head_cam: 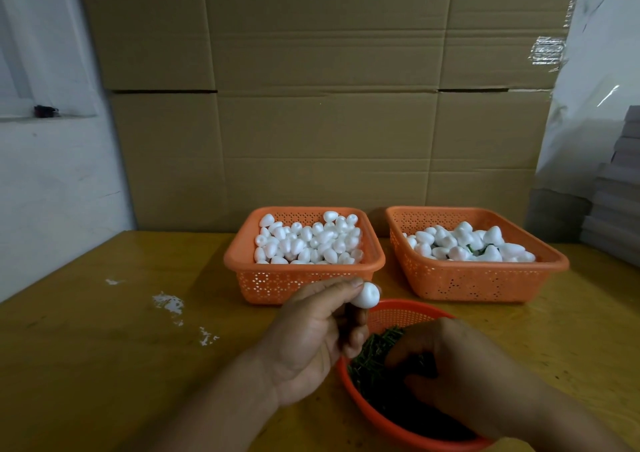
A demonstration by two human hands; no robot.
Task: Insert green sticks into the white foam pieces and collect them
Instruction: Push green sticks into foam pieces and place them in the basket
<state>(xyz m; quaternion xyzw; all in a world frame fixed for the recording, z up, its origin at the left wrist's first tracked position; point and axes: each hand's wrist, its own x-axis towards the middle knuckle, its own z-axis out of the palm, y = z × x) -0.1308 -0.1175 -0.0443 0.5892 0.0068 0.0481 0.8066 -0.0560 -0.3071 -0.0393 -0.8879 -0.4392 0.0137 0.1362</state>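
Note:
My left hand [313, 340] pinches a white foam piece [366, 295] between thumb and fingertips, held just above the far rim of a round orange basket [391, 314]. That basket holds a heap of green sticks [372, 358]. My right hand [460, 375] reaches down into the sticks with fingers curled among them; whether it holds one is hidden. Behind, a square orange basket [301, 278] is full of plain foam pieces [308, 242]. A second square basket [485, 281] to the right holds foam pieces with green stick ends showing [472, 249].
The yellow-brown table [121, 365] carries white foam crumbs [169, 302] at the left. A wall of cardboard boxes [322, 105] stands behind the baskets. Stacked grey sheets [620, 202] sit at the far right edge.

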